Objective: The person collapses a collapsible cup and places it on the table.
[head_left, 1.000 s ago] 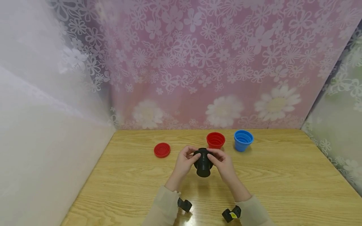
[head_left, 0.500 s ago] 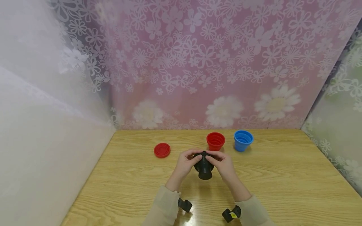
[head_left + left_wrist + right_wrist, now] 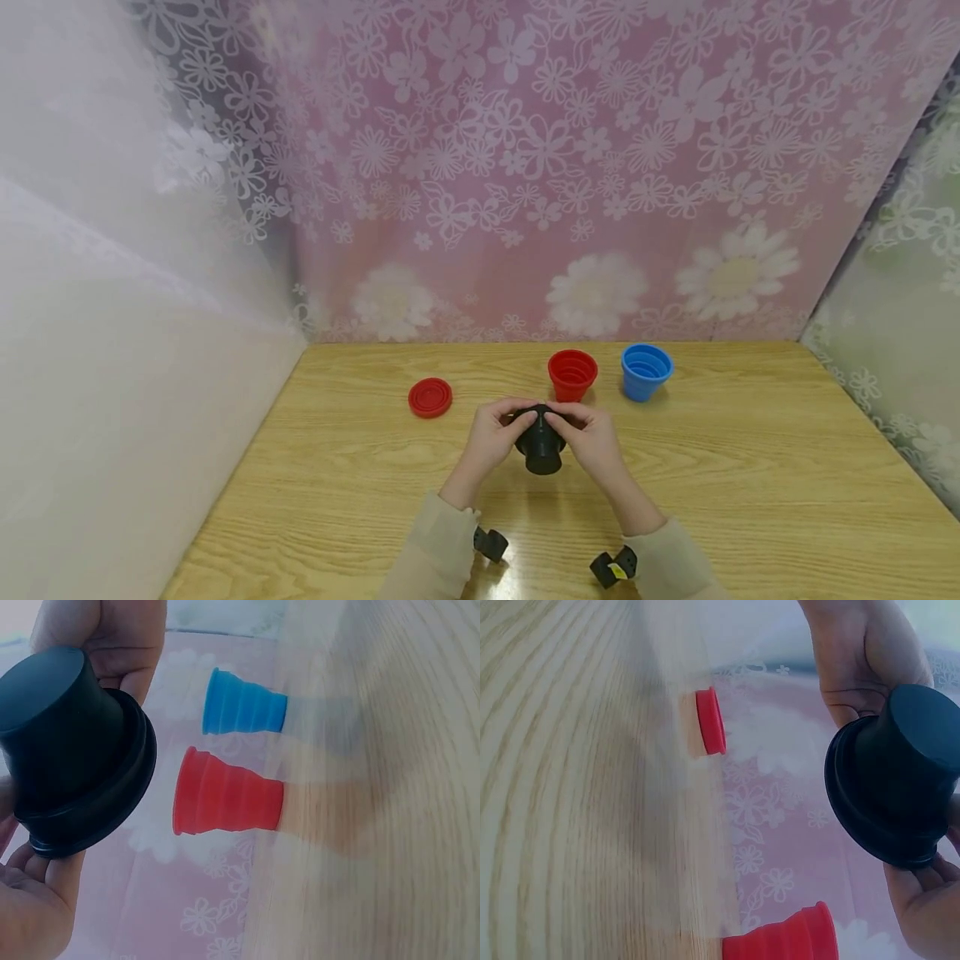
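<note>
Both hands hold a black collapsible cup (image 3: 543, 457) in front of the body, its narrow base tilted toward the person and down. My left hand (image 3: 489, 435) grips its left side and my right hand (image 3: 595, 439) its right, thumbs on the near wall and fingers at the wide rim. The left wrist view shows the black cup (image 3: 71, 750) raised off the table, with a stepped band near the rim. Its mouth faces away and is hidden. Just beyond the hands stands a red collapsible cup (image 3: 572, 375), upright and extended.
A blue collapsible cup (image 3: 647, 372) stands upright right of the red one. Farther left lies a flat red ringed disc (image 3: 431, 398). The wooden table (image 3: 337, 500) ends at a pink flowered backdrop (image 3: 480, 208). A small black device (image 3: 491, 545) sits at each wrist.
The black cup has dipped slightly toward the person, and the fingers have shifted closer together over its far edge. The other cups and the red disc have stayed in place.
</note>
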`<state>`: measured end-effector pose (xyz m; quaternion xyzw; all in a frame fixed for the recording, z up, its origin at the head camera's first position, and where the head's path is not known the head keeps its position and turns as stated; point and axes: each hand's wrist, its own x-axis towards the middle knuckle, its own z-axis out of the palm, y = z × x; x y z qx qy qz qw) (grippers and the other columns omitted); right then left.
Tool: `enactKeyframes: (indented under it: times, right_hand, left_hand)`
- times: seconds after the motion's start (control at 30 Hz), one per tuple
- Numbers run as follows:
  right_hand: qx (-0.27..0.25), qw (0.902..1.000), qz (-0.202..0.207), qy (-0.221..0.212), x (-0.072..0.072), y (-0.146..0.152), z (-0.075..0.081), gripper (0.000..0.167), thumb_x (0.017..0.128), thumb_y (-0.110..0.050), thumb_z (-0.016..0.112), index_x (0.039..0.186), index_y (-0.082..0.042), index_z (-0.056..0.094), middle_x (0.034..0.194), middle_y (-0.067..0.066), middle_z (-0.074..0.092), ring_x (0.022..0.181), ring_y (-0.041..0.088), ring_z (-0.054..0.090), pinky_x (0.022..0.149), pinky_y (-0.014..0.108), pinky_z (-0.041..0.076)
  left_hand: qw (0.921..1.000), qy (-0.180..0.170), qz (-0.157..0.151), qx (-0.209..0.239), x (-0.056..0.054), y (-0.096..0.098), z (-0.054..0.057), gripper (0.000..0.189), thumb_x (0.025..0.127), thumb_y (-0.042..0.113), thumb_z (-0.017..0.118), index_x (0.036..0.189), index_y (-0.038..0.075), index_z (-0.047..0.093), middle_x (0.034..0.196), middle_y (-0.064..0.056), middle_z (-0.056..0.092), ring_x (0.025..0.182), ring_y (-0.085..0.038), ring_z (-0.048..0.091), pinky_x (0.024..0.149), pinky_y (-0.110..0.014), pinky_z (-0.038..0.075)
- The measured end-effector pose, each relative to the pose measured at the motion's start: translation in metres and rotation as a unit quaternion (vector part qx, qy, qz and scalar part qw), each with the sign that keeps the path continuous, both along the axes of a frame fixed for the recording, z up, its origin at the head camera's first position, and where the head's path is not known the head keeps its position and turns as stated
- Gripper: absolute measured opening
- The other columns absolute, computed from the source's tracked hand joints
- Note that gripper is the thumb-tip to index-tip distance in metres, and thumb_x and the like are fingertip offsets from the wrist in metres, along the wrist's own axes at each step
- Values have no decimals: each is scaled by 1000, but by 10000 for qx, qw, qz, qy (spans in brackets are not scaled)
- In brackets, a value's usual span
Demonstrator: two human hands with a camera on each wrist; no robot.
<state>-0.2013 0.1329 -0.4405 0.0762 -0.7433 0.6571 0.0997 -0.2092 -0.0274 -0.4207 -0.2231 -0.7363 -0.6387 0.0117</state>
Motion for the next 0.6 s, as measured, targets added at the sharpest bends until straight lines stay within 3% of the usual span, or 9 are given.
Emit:
enactKeyframes:
  times: [0.27, 0.6]
  right_hand:
    - [765, 9958, -299, 400, 14, -9, 24, 17, 78, 7, 62, 94, 12, 63, 89, 23, 63, 77, 30, 61, 67, 31, 51]
    - [1170, 9891, -532, 714, 18, -14, 28, 16, 76, 9, 63, 92, 11, 65, 86, 21, 64, 74, 29, 61, 65, 34, 52]
  left_hand:
    - [9985, 381, 236, -329, 3, 3, 2, 18, 85, -1, 56, 101, -6, 63, 95, -18, 63, 85, -28, 61, 71, -23, 49]
    - [9949, 661, 353, -672, 6, 3, 4, 18, 85, 0, 55, 101, -6, 63, 95, -17, 63, 83, -25, 62, 70, -21, 49]
